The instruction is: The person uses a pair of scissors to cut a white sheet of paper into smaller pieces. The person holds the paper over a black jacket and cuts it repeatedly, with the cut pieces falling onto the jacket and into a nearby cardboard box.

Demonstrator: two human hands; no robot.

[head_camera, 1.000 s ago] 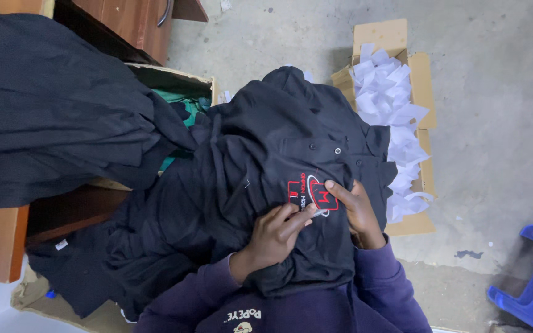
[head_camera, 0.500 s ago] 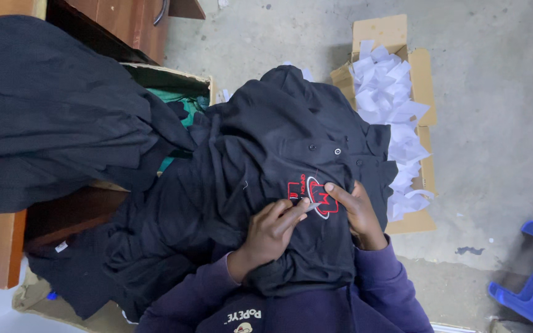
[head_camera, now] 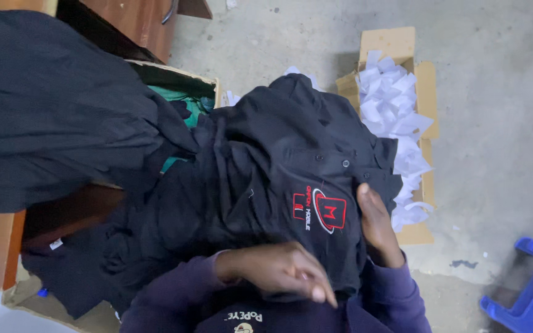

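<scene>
Nearest the camera, the left hand [head_camera: 282, 271] has drawn back toward the purple sleeves; half a second ago its fingers lay pressed on the red embroidered emblem [head_camera: 323, 209], and now it hovers blurred just below it, fingers loosely spread and holding nothing. That leaves the emblem fully uncovered, so the smoothing of that patch looks finished, or paused.

The right hand [head_camera: 374, 225] has shifted too: it was on the emblem's edge and now lies flat just to the right of it, fingers together and pressed on the cloth, pinning the black shirt [head_camera: 279, 160] in place. The shirt itself has not moved; it rests draped over the person's lap, collar and buttons pointing away.

Beyond it to the left hangs more dark fabric [head_camera: 57, 111] over an open cardboard box [head_camera: 208, 83]. Farther right, a second carton [head_camera: 424, 74] holds white paper scraps [head_camera: 390, 111] on the concrete floor [head_camera: 495, 123].
</scene>
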